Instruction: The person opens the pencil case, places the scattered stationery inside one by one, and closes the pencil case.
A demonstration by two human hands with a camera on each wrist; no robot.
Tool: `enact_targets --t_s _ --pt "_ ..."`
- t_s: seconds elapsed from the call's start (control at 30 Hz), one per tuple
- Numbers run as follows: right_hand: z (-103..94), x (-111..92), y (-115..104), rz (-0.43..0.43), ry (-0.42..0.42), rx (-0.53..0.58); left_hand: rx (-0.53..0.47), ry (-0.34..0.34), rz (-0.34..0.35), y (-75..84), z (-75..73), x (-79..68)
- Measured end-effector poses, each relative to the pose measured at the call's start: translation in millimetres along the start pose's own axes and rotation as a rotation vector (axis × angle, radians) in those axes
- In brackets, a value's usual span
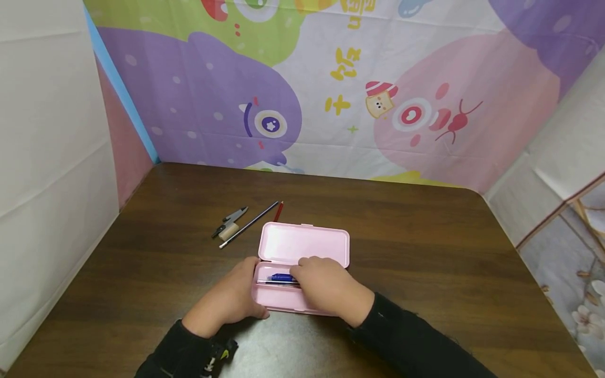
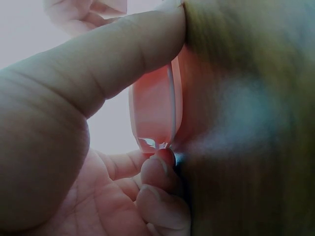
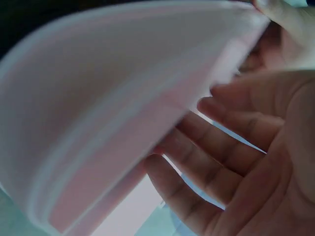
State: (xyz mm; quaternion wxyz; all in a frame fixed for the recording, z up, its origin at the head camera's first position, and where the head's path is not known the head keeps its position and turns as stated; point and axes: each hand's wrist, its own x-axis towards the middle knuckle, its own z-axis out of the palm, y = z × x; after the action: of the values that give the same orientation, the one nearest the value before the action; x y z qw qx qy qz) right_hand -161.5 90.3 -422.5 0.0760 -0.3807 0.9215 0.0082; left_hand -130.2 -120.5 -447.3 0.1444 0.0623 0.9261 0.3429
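Note:
A pink pencil case (image 1: pixel 288 299) lies on the table with its lid (image 1: pixel 304 244) folded back, away from the person. My left hand (image 1: pixel 231 294) grips its left end, thumb at the near side and fingers at the far corner. Inside the case's far compartment lie a blue pen (image 1: pixel 282 277) and other slim pens. Over the right part of the case, my right hand (image 1: pixel 331 286) reaches down, its fingertips by the pens' right ends. The right wrist view shows its fingers (image 3: pixel 211 167) loosely extended at the case wall; the pens' right ends are hidden.
Behind the case to the left lie a pencil (image 1: pixel 249 224), a grey compass-like tool (image 1: pixel 231 219), a beige cylindrical piece (image 1: pixel 229 231) and a red pencil (image 1: pixel 279 211). The wooden table (image 1: pixel 425 252) ends at a printed cloth (image 1: pixel 331 131).

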Motion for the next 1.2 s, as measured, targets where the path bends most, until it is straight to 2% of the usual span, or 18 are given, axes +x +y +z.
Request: enact_targets --t_s 0.27,0.43,0.7,0.8,0.97,1.2 --pt "-5.6 -29.6 19.6 0.107 0.113 0.19 -0.005 0.009 0.007 -0.8 0.2 1.0" --pt "-9.9 -53.7 34.4 0.221 0.213 0.301 -0.006 0.013 0.01 -0.5 0.6 1.7" --pt "2.9 -85.4 54.6 0.44 0.236 0.423 -0.002 0.012 0.013 -0.5 1.0 1.3" --pt "10.1 -90.2 59.5 0.456 0.233 0.459 -0.005 0.007 0.013 -0.6 0.5 1.8" --pt "20.8 -90.0 63.3 0.424 0.21 0.542 -0.017 -0.007 0.016 -3.1 -0.6 2.1" --pt "33.5 -85.1 63.2 0.37 0.193 0.66 -0.127 -0.066 0.026 -9.9 -10.4 -4.0"
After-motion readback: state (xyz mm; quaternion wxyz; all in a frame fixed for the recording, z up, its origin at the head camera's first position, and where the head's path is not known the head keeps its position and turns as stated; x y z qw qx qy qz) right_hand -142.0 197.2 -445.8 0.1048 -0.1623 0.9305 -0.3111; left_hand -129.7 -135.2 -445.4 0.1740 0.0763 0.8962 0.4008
